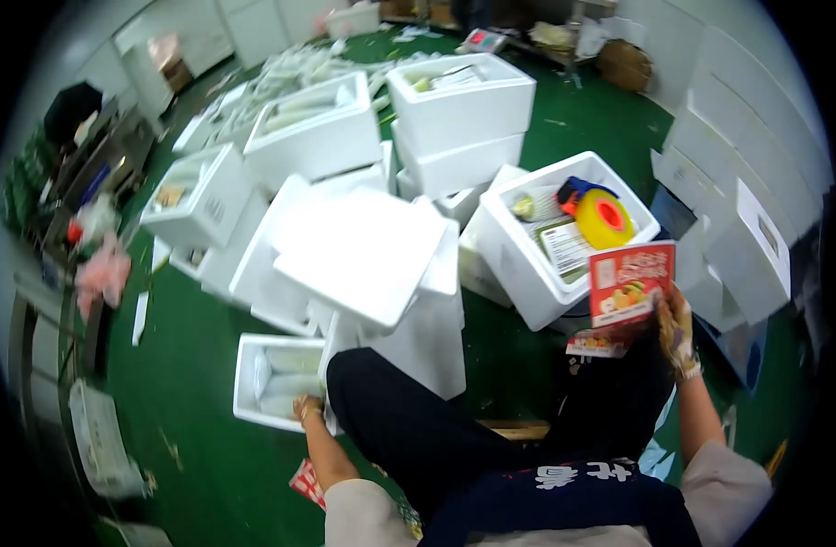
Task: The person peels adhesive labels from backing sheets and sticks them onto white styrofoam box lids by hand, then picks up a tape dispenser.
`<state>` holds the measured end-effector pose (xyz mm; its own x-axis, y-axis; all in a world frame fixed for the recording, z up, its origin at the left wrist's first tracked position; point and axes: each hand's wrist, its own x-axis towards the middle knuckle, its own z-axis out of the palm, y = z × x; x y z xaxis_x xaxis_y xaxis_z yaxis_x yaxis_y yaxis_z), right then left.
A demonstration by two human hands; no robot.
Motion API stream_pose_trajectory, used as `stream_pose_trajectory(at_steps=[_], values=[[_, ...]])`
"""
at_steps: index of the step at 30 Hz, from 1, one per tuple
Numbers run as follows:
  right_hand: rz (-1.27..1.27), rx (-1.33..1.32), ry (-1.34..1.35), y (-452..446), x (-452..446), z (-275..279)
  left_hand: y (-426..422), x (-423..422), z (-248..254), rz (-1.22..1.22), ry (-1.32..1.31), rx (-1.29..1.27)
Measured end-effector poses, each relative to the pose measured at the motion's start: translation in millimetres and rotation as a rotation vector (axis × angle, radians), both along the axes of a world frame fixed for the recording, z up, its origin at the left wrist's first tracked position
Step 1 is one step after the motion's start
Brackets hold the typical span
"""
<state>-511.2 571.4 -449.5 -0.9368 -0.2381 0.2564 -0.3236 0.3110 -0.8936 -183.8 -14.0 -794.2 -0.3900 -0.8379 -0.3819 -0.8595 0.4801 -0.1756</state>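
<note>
In my gloved right hand (678, 337) is a red printed leaflet (630, 284) with fruit pictured on it, raised above my right knee. Another red printed leaflet (596, 345) shows just below it. My left hand (307, 407) reaches over the near rim of a small white foam box (243, 378) at my left. Its fingers look curled beside pale wrapped long pieces (295, 385) lying in that box; what they grip is not clear. Ahead of my right hand, an open foam box (520, 266) contains a yellow tape roll (605, 219) on a blue dispenser, a labelled packet (564, 246) and net-wrapped produce (534, 205).
White foam lids (363, 246) lie piled before my knees. Filled foam boxes (464, 114) stand stacked behind them. More foam boxes (742, 146) line the right wall. Pale wrapped pieces (290, 77) spread over the green floor (181, 365) at the back. A white crate (99, 438) sits far left.
</note>
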Motion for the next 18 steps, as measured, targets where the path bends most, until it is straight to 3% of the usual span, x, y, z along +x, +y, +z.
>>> stream_pose_trajectory(at_steps=[2,3,4,6,7,8,9,10,12,13,14,15,16,17,18], values=[[0.04,0.226,0.02,-12.3,-10.0,-5.8,-57.8,18.3,-28.1,0.078,0.113,0.427],[0.102,0.17,-0.005,-19.9,-21.6,-10.5,-76.6,26.5,-54.4,-0.176,0.198,0.441],[0.176,0.106,-0.036,-27.0,-35.3,-22.2,-50.8,19.6,-28.8,0.445,0.284,0.641],[0.259,0.126,-0.043,-34.5,-57.8,-49.4,-20.4,44.5,-44.4,-0.121,0.083,0.231],[0.248,0.139,0.02,-46.0,-65.3,-70.5,7.6,45.7,-6.5,-0.188,0.064,0.079],[0.234,0.155,0.088,-56.6,-68.6,-88.1,6.6,49.8,-18.1,-0.183,0.213,0.042],[0.189,0.063,0.16,-68.4,-68.6,-95.2,30.9,39.2,16.5,0.031,0.345,0.103],[0.149,-0.012,0.221,-78.2,-66.8,-98.4,41.5,37.1,30.1,-0.01,0.365,-0.014],[0.009,-0.029,0.409,-101.6,-77.8,-126.4,85.0,32.9,80.4,0.207,0.75,-0.075],[0.094,-0.032,0.317,-109.1,-66.8,-102.2,92.4,35.2,82.1,0.205,0.919,-0.123],[0.116,-0.078,0.552,-121.5,-73.7,-106.1,92.3,44.5,79.8,0.217,1.076,-0.177],[0.066,0.033,0.443,-124.4,-75.7,-112.4,89.2,57.8,73.9,0.235,0.984,-0.185],[0.048,0.123,0.505,-130.2,-85.7,-115.6,95.4,70.7,85.6,0.144,0.73,-0.249],[0.067,-0.028,0.714,-138.8,-90.4,-120.9,116.5,74.1,126.7,0.234,0.726,-0.19],[0.119,0.172,0.59,-143.5,-90.3,-112.7,106.8,102.4,113.9,0.072,0.644,-0.425]])
